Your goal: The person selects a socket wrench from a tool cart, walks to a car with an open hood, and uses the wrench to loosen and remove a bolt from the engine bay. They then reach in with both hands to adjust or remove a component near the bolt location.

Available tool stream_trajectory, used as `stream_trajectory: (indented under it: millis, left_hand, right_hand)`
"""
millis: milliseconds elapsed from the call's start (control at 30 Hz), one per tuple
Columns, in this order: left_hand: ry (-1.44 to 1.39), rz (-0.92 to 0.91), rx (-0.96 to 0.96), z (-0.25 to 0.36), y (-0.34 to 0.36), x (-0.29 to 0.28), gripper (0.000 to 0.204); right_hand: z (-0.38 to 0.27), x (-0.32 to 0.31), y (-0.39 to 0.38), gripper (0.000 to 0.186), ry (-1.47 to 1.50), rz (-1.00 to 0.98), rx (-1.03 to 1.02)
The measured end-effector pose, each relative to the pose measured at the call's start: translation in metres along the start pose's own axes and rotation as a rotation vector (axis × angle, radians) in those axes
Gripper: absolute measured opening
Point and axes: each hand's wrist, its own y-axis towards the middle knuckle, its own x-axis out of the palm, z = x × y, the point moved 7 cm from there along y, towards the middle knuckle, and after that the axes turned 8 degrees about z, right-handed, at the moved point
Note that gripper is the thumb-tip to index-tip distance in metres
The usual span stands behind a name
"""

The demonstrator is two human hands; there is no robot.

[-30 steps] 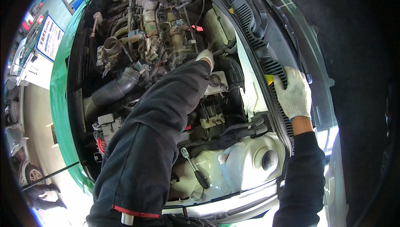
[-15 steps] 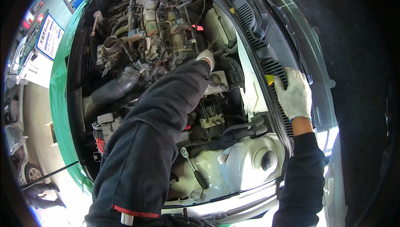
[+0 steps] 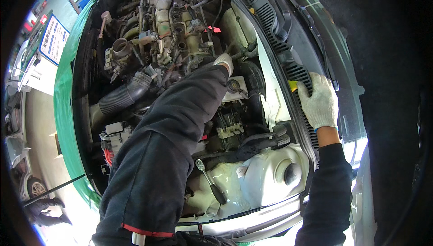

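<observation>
My left arm stretches across the engine bay, and my left hand (image 3: 224, 62), in a pale knit glove, reaches down beside the rear of the engine (image 3: 178, 34). Its fingers are hidden, so what they touch cannot be made out. Close to that wrist is a whitish fluid reservoir (image 3: 234, 90) with a dark cap. My right hand (image 3: 319, 104), gloved alike, rests on the black slatted cowl panel (image 3: 295, 72) below the windscreen, its thumb apart from the fingers. A small yellow piece (image 3: 293, 85) shows next to that thumb.
A ratchet wrench (image 3: 210, 183) lies on the white bodywork by the strut tower (image 3: 284, 174). A ribbed air hose (image 3: 122, 99) sits left of my forearm. Green sheeting (image 3: 67, 92) covers the car's front edge. A sign board (image 3: 55, 40) stands beyond it.
Both hands stay in nearly the same places. Only very slight shifts of the arms show.
</observation>
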Motion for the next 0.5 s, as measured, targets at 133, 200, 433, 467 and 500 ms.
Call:
stream_trajectory:
  millis: [133,200,433,467,500]
  left_hand:
    - [0.029,0.011,-0.001,0.001,0.003,0.008,0.031]
    - [0.041,0.012,-0.006,0.003,0.014,0.021,0.032]
    - [0.056,0.028,-0.026,0.002,0.031,0.041,0.032]
    - [0.063,0.085,-0.048,0.000,0.027,0.036,0.031]
    - [0.085,0.096,-0.017,0.001,0.023,0.032,0.029]
  right_hand:
    - [0.000,0.000,0.001,0.046,0.005,0.000,-0.011]
    - [0.000,0.001,0.000,0.046,0.000,0.006,-0.023]
    - [0.002,0.002,0.000,0.046,0.022,0.019,-0.003]
    - [0.002,0.002,0.000,0.046,0.019,0.018,-0.004]
    - [0.002,0.002,0.000,0.046,0.021,0.012,0.000]
